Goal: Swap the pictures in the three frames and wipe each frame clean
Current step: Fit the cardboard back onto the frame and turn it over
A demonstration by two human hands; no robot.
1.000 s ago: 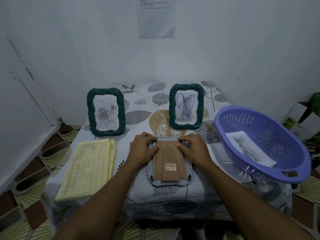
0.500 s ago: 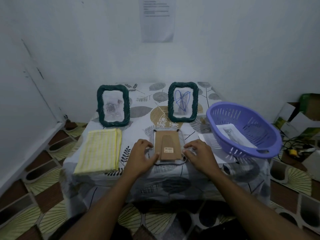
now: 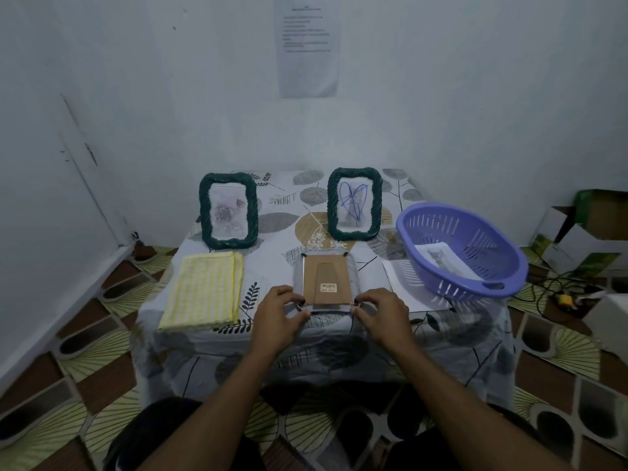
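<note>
- Pinched, both hands, at the near corners of the face-down frame [image 3: 327, 283]: left hand [image 3: 279, 312] on the near-left corner, thumb and fingers closed on the edge.
- Lay flat near the table's front edge, centre; brown cardboard back up, stand flap and a small barcode label showing; dark turn-clips at the two far corners.
- Folded yellow checked cloth [image 3: 204, 290] at far left of the table [image 3: 339, 348], flat, well apart from the left hand.
- Behind the cloth, stood upright: left green frame [image 3: 228, 210], braided rim, faint grey rose picture inside.
- Leaf-print tablecloth over the whole top, hanging down the front.
- Back of centre, stood upright: right green frame [image 3: 354, 203], same braided rim, blue heart scribble across the picture; just beyond the face-down frame, not touching.
- Right hand [image 3: 380, 312] clamped on the near-right corner, fingertips on the edge, thumb beneath; contact partly hidden.
- White paper sheet [image 3: 402, 287] flat on the table just right of the right hand, partly under the basket.
- Purple slotted basket [image 3: 489, 283] at far right, overhanging the table edge; cat picture [image 3: 441, 258] lying inside.
- Printed notice [image 3: 308, 45] taped on the wall above; text too small to read.
- Cardboard boxes [image 3: 584, 229] on the floor at far right.
</note>
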